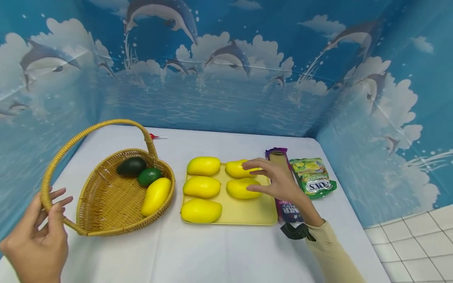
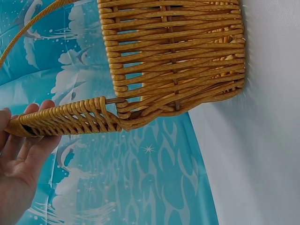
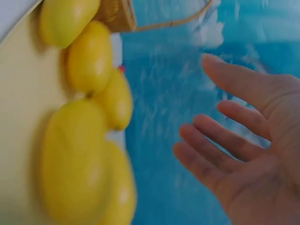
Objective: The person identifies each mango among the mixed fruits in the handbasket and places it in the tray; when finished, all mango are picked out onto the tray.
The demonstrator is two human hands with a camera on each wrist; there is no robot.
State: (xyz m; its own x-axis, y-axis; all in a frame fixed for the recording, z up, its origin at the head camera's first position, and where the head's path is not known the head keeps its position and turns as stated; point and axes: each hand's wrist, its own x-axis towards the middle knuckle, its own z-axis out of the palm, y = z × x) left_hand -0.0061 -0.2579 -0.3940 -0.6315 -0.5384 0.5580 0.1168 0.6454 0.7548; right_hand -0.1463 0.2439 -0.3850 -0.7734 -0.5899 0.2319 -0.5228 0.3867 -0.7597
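Observation:
My left hand grips the tall arched handle of a woven wicker basket, low on its left side; the left wrist view shows fingers curled round it. Inside the basket lie a dark avocado, a greener avocado and a yellow mango. My right hand hovers over the right side of a yellow tray, fingers spread and bent, holding nothing. Closest to it are a front mango and a back mango. Three mangoes line the tray's left side.
Right of the tray lies a long purple packet, partly hidden by my right arm. Beside it is a green FOX'S sweets bag. A small red-and-white item sits behind the basket. A dolphin-print curtain hangs behind the white table.

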